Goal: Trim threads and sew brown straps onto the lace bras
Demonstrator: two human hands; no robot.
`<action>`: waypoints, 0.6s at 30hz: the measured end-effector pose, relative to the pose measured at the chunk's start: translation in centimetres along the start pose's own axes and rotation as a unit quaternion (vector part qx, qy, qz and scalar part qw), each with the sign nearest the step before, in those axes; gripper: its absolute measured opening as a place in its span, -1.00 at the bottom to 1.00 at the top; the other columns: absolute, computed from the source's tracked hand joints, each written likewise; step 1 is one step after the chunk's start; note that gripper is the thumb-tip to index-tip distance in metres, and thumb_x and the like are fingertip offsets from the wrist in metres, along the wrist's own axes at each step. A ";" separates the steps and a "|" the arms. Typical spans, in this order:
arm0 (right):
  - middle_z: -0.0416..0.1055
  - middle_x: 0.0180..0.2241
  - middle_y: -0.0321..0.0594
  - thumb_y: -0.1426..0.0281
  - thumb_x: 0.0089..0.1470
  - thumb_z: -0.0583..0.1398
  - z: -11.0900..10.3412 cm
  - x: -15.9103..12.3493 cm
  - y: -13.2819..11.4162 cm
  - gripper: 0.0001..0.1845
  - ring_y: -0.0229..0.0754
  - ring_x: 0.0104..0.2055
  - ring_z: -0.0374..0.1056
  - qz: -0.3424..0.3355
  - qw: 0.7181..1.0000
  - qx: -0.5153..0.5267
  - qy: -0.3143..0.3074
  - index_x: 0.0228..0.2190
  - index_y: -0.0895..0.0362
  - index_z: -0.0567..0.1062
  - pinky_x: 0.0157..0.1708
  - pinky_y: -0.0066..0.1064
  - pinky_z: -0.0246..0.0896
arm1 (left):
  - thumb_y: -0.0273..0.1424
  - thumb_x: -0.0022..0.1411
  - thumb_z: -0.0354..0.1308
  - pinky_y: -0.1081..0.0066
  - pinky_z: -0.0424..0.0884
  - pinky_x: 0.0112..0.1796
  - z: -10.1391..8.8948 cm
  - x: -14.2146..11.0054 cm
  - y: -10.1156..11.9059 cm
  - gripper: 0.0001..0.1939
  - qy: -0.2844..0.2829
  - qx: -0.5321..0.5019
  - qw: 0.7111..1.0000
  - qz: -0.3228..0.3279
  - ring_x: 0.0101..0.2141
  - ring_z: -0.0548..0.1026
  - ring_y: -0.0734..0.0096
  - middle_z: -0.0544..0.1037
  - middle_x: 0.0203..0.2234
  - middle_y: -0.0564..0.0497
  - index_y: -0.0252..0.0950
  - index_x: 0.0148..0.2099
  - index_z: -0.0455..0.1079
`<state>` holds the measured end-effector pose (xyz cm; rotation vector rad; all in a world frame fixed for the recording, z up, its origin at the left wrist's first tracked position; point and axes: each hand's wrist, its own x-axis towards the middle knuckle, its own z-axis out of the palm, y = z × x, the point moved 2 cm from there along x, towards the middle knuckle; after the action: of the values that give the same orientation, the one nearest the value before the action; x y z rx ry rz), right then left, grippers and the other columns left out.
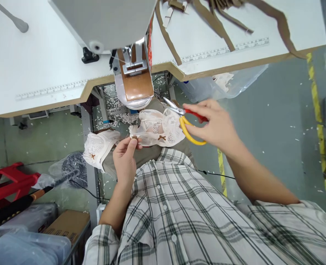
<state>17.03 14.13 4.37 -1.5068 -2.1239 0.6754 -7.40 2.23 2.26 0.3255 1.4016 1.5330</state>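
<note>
Across my lap lies a white lace bra with a small brown bow. My left hand pinches its left edge between thumb and fingers, where a bit of brown shows. My right hand has scissors with one red and one yellow handle, thumb and fingers at the loops. Their blades stand apart and point up and left, just above the bra's right cup. A second white lace piece with a brown bow rests on my left thigh.
A sewing machine stands ahead on a white table with a notched front edge. Brown fabric strips hang toward that edge. Below are a clear plastic bin, a red stand and a cardboard box. White scraps litter the floor.
</note>
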 end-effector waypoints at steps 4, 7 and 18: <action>0.42 -0.16 -0.08 0.25 -0.03 0.31 -3.3 3.8 2.1 -0.43 0.01 -0.19 0.40 0.041 0.996 -0.059 0.053 0.07 -0.01 0.58 -0.14 -0.06 0.36 | -0.24 0.06 0.43 0.45 0.44 -0.34 -0.8 0.6 1.2 -0.73 -0.004 0.036 0.999 -0.002 -0.47 0.46 0.54 0.61 -0.39 0.01 -0.28 -0.24 0.56; 0.43 -0.16 -0.02 0.20 -0.01 0.29 -5.3 8.7 3.9 -0.44 0.09 -0.13 0.39 0.061 0.990 -0.092 0.085 0.06 0.04 0.58 -0.09 -0.02 0.34 | -0.24 0.09 0.40 0.41 0.46 -0.27 -2.2 1.3 2.8 -0.67 -0.051 0.213 0.975 0.025 -0.36 0.53 0.41 0.63 -0.29 -0.04 -0.27 -0.11 0.55; 0.49 -0.08 -0.01 0.04 0.22 0.10 -3.6 12.7 1.4 -0.50 0.06 0.01 0.35 -0.036 0.994 0.010 0.102 -0.02 0.11 0.53 0.01 -0.05 0.26 | -0.24 0.15 0.29 0.33 0.38 -0.29 -7.3 2.4 13.6 -0.87 -0.019 0.552 0.807 0.209 -0.35 0.50 0.20 0.61 -0.39 0.03 -0.14 -0.28 0.57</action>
<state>16.41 27.04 7.25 -1.4161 -2.0009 0.4934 -20.40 1.92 10.95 1.4353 2.1716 0.8164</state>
